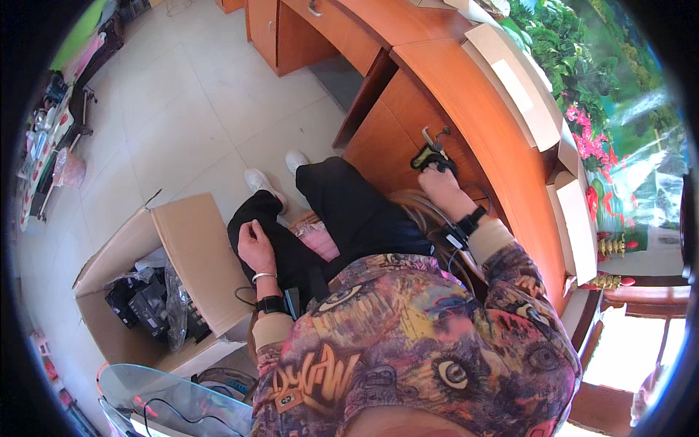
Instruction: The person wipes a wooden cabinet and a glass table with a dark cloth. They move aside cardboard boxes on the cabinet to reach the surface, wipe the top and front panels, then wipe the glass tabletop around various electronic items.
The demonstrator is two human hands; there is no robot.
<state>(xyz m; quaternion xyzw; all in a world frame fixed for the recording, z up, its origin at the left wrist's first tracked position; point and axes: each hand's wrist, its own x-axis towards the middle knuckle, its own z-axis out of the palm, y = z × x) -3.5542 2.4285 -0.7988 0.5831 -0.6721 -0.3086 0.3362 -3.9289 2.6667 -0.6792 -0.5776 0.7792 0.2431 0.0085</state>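
My right hand (439, 183) is closed around a small black object with a yellow-green patch (420, 158), close to the metal handle (434, 141) of an orange-brown wooden cabinet door (390, 128). Whether the object hangs from that handle, I cannot tell. My left hand (255, 244) rests over my black trousers at the left knee, its fingers curled and nothing visible in them. Both wrists wear black bands, with a cable at the right one.
An open cardboard box (188, 262) with black boxed items and clear plastic stands at my left. Below it is a transparent blue-edged sheet (180, 390). Flattened carton pieces (513, 87) lie along the counter (453, 82). Cables run beside my right leg.
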